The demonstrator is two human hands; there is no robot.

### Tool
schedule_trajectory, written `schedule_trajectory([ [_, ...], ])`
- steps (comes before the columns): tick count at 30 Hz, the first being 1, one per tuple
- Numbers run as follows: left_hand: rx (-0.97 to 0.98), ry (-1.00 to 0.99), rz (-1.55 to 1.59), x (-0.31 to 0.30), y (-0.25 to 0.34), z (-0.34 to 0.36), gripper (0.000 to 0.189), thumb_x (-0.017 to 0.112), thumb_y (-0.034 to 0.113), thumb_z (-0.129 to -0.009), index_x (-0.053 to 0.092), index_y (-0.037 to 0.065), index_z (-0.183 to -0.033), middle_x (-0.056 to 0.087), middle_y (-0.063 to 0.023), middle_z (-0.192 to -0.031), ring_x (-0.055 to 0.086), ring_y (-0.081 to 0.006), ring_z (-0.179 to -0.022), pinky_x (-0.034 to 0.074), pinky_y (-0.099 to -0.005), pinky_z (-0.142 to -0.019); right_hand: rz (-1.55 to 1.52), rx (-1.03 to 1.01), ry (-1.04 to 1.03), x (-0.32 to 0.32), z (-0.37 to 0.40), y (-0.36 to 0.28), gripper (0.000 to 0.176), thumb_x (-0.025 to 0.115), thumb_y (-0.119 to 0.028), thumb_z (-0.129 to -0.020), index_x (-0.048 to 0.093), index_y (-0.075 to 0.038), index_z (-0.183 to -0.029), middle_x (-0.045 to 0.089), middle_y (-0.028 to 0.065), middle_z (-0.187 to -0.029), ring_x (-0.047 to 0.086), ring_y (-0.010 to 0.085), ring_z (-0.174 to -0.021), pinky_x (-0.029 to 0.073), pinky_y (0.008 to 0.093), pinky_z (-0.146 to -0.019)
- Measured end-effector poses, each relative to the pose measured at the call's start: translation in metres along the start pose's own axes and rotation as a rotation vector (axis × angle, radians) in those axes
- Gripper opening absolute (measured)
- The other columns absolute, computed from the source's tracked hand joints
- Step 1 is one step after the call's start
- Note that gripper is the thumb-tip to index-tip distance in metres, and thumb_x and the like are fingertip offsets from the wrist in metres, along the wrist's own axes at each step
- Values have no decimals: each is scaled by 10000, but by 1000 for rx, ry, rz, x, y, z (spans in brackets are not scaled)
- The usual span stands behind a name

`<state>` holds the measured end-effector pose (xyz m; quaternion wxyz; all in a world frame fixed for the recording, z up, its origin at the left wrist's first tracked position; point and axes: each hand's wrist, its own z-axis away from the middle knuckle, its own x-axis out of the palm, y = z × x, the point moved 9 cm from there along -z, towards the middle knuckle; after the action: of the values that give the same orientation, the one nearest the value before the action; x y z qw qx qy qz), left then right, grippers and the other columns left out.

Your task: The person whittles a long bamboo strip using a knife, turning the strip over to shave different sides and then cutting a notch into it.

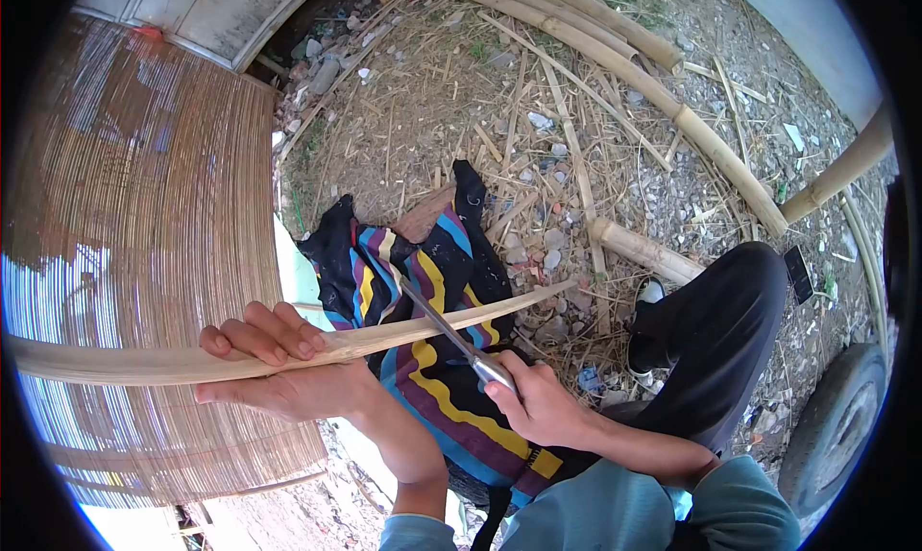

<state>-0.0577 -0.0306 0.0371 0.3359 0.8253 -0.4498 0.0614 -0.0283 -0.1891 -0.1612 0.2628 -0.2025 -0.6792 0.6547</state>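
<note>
A long, pale bamboo strip point(423, 333) crosses in front of me from the left edge to the middle of the view. My left hand point(279, 364) is closed round it, thumb below and fingers over the top. In my right hand point(528, 397) is the metal handle of a knife point(461, 342). Its narrow blade slants up and to the left, crossing the strip; whether it cuts in cannot be made out. Beneath both lies a striped cloth point(437, 397) in black, yellow, purple and blue, spread over my lap and the ground ahead.
Thick bamboo poles point(711, 143) lie at the upper right, and a shorter bamboo piece point(648, 251) is near my foot. A slatted bamboo screen point(154, 263) stands on the left. A tyre point(836, 431) is at the lower right. Splinters and stones litter the ground point(413, 119).
</note>
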Motion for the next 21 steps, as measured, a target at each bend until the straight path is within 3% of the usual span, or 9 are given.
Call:
schedule_trajectory([
  [5, 7, 62, -69, -1, 4, 2, 451, 235, 485, -947, 391, 83, -817, 281, 17, -479, 280, -62, -361, 303, -160, -296, 69, 151, 38, -8, 7, 37, 299, 489, -234, -912, 462, 50, -1004, 554, 209, -622, 588, 376, -562, 439, 408, -501],
  [8, 41, 16, -68, 8, 7, 4, 441, 243, 468, -953, 413, 91, -801, 281, 23, -493, 255, -53, -368, 283, -164, -277, -44, 108, 29, -3, 11, 18, 298, 486, -239, -914, 469, 43, -1008, 555, 210, -621, 590, 375, -560, 442, 403, -500],
  [15, 10, -34, -24, 12, 11, 8, 432, 262, 460, -957, 410, 92, -786, 275, 28, -493, 234, -43, -364, 250, -155, -275, 63, 45, 24, -8, 13, 33, 292, 528, -249, -893, 496, 27, -981, 565, 211, -618, 586, 386, -563, 441, 405, -487],
  [17, 48, 62, -119, 7, 18, 11, 421, 273, 449, -960, 408, 94, -779, 270, 30, -492, 224, -41, -363, 237, -154, -275, 122, 16, 39, -8, 16, 31, 296, 531, -253, -892, 494, 29, -973, 563, 211, -608, 582, 393, -559, 441, 413, -479],
  [21, 20, 11, -72, 2, 16, 8, 409, 280, 455, -957, 387, 88, -811, 292, 13, -480, 272, -57, -362, 283, -165, -286, 87, 46, 49, -5, 17, 24, 298, 527, -256, -892, 480, 34, -945, 540, 208, -586, 566, 393, -542, 432, 416, -477],
])
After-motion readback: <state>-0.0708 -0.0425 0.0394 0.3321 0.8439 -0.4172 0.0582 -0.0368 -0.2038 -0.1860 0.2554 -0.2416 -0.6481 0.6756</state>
